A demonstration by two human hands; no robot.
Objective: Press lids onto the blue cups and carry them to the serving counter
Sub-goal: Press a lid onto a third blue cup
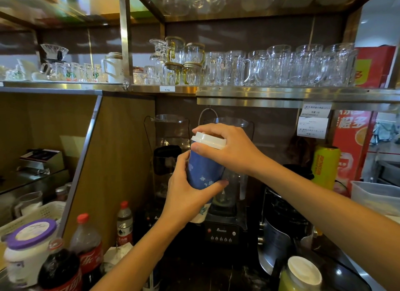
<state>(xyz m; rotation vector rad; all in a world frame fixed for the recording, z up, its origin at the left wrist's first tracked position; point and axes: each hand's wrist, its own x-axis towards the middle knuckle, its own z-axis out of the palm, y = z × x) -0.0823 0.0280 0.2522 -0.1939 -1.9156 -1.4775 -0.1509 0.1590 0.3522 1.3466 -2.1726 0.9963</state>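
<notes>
The left hand [186, 195] wraps its fingers round the lower body of the one blue cup [203, 173], a tapered paper cup with pale printed motifs, held in the air and tilted slightly. The right hand [229, 152] curls over the single white plastic lid [208, 140], a round domed cap seated on the cup's rim, thumb at the lid's edge and fingers across its top. Behind the cup stand two blenders [225, 206] with clear jugs on dark bases. On the bench at lower left are two cola bottles [86, 245] with red caps, one water bottle [125, 223], also red-capped, and one white tub with a purple lid [28, 249]. At lower right sits a yellowish cup with a white lid [303, 273]. Above, a steel shelf [281, 93] carries rows of clear glass mugs [281, 67]
</notes>
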